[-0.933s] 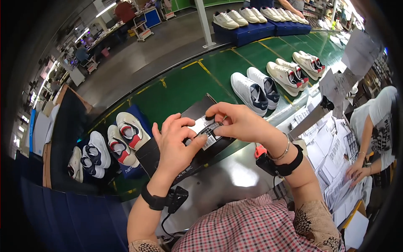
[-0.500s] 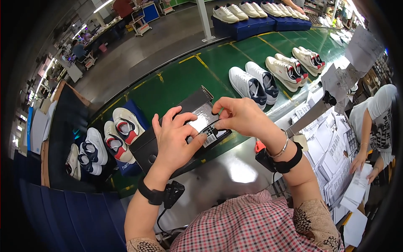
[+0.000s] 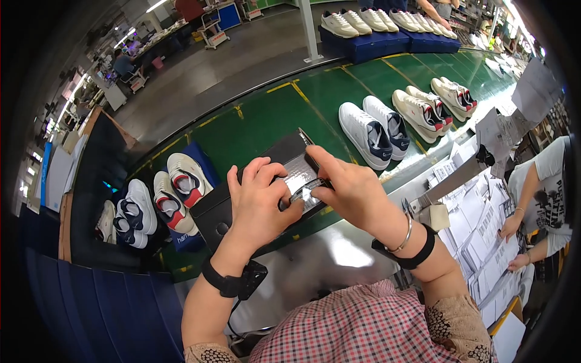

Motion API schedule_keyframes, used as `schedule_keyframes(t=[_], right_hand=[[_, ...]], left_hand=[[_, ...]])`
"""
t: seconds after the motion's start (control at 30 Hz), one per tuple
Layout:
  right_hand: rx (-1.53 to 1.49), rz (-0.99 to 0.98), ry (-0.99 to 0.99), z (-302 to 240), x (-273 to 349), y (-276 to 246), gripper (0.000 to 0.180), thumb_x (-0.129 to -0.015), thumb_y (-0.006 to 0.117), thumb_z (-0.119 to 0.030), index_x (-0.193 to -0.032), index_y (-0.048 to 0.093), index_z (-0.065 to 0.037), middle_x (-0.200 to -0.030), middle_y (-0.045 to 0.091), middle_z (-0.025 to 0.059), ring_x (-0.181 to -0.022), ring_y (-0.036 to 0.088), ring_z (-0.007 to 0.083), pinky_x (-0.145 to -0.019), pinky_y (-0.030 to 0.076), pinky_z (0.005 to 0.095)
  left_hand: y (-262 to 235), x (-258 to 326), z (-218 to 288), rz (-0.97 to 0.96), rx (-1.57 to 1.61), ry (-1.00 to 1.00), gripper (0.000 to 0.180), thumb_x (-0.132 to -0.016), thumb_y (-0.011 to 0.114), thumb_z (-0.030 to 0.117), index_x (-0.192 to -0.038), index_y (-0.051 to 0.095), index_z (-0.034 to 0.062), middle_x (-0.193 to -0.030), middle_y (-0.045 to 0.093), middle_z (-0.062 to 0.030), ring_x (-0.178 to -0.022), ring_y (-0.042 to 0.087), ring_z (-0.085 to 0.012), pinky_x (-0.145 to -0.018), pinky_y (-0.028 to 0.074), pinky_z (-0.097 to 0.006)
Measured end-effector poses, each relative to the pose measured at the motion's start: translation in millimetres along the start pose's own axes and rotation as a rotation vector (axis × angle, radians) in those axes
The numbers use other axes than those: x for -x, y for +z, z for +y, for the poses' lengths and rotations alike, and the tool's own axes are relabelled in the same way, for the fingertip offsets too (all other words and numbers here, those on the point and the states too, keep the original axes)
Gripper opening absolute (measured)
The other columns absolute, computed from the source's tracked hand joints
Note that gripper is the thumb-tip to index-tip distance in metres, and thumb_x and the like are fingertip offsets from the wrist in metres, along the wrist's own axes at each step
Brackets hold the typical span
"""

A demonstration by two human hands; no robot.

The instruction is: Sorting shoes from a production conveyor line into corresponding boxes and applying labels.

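A black shoe box (image 3: 209,213) lies at an angle on the green conveyor belt in front of me. On its near right part is a small glossy black-and-white label (image 3: 307,192), bent up a little. My left hand (image 3: 259,202) rests over the box, fingers curled, with thumb and forefinger closed at the label's left end. My right hand (image 3: 356,195) reaches in from the right; its thumb and bent forefinger grip the label's other end. The fingers hide part of the label.
White shoes with navy heels (image 3: 370,136) and cream-and-red shoes (image 3: 423,114) stand on the belt (image 3: 266,124) to the right. More shoes (image 3: 138,209) sit at left. Stacked papers (image 3: 469,233) cover the right side, beside a co-worker's hands (image 3: 514,242). A metal ledge (image 3: 284,266) runs nearest me.
My right hand has come down over the label, which now bends between my fingers. The view has shifted slightly. The co-worker's hands have moved apart over the papers.
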State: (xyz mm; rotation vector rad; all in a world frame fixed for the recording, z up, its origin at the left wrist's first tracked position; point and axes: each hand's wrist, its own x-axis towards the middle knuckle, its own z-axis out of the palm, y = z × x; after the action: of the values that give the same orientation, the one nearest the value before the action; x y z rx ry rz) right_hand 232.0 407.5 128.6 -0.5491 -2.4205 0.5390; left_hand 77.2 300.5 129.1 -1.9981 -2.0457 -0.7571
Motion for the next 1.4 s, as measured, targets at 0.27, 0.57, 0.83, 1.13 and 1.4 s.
schedule_keyframes(t=[0.27, 0.57, 0.83, 1.13, 1.4], right_hand=[[-0.26, 0.191, 0.17, 21.5, 5.2, 30.8, 0.041, -0.076, 0.067, -0.019, -0.111, 0.051, -0.004, -0.085, 0.059, 0.0135, -0.069, 0.06, 0.0314, -0.058, 0.049, 0.037], [0.03, 0.421, -0.003, 3.6, 11.4, 39.4, 0.036, -0.078, 0.064, -0.022, -0.105, 0.054, 0.0, -0.079, 0.056, 0.0107, -0.062, 0.057, 0.0268, -0.055, 0.048, 0.0324], [-0.368, 0.083, 0.406, 64.9, 25.3, 42.9, 0.031, -0.084, 0.055, -0.029, -0.104, 0.056, -0.006, -0.085, 0.063, 0.0182, -0.083, 0.061, 0.034, -0.074, 0.047, 0.0424], [0.143, -0.172, 0.573, 210.2, 77.9, 24.0, 0.031, -0.077, 0.059, -0.025, -0.103, 0.059, -0.007, -0.099, 0.059, 0.0138, -0.097, 0.057, 0.0287, -0.082, 0.046, 0.0386], [0.5, -0.148, 0.474, 276.3, 44.8, 47.2, 0.03, -0.076, 0.053, -0.009, -0.105, 0.059, -0.012, -0.101, 0.051, 0.0152, -0.1, 0.051, 0.0324, -0.083, 0.045, 0.0412]], left_hand=[[2.7, 1.0, -6.9, 0.185, 0.04, -0.08, 0.028, -0.065, 0.07, 0.015, -0.086, 0.054, 0.0067, -0.112, 0.049, -0.0123, -0.109, 0.043, -0.0319, -0.092, 0.033, -0.039], [-7.4, 1.5, 7.8, -0.06, -0.077, -0.007, 0.076, -0.05, 0.078, 0.041, -0.115, 0.052, 0.0113, -0.128, 0.041, -0.0151, -0.12, 0.034, -0.0347, -0.096, 0.024, -0.05], [-8.8, 4.0, -28.5, 0.229, -0.059, -0.067, 0.04, -0.072, 0.069, 0.015, -0.107, 0.055, 0.0023, -0.108, 0.056, -0.0168, -0.099, 0.053, -0.0327, -0.083, 0.042, -0.039], [-18.2, -28.3, -63.1, 0.542, -0.31, -0.158, 0.031, -0.085, 0.058, 0.013, -0.113, 0.052, 0.0011, -0.105, 0.055, -0.0171, -0.097, 0.051, -0.0328, -0.084, 0.04, -0.04], [106.9, 30.4, -79.4, 0.013, -0.327, -0.009, 0.031, -0.066, 0.065, 0.007, -0.097, 0.057, 0.0077, -0.114, 0.05, -0.0119, -0.109, 0.044, -0.0328, -0.087, 0.037, -0.044]])
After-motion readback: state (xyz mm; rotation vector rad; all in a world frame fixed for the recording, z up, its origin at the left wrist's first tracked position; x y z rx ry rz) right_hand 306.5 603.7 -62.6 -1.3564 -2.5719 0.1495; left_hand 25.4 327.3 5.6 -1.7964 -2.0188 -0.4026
